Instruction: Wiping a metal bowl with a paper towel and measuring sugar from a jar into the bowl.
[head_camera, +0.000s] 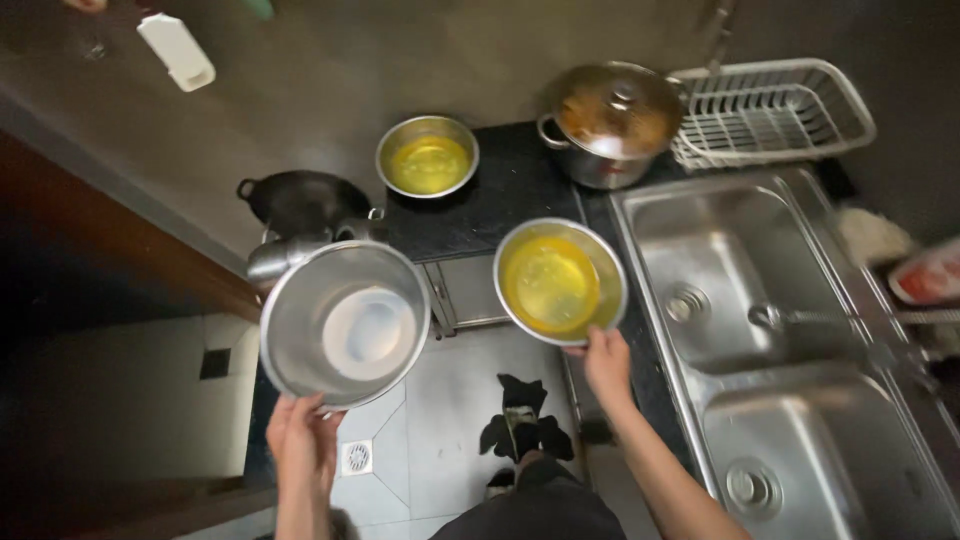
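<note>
Head view: left hand (303, 440) grasped empty steel bowl (345, 322) by near rim — right hand (607, 362) gripped bowl of yellow liquid (560, 280), just right of it, level.

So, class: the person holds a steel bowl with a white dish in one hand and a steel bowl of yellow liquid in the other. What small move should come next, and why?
Probably set the steel bowl of yellow liquid down on the dark counter. The right hand grips only its near rim, it hangs partly over the floor, and the left hand is busy with the steel bowl holding a white dish.
</note>
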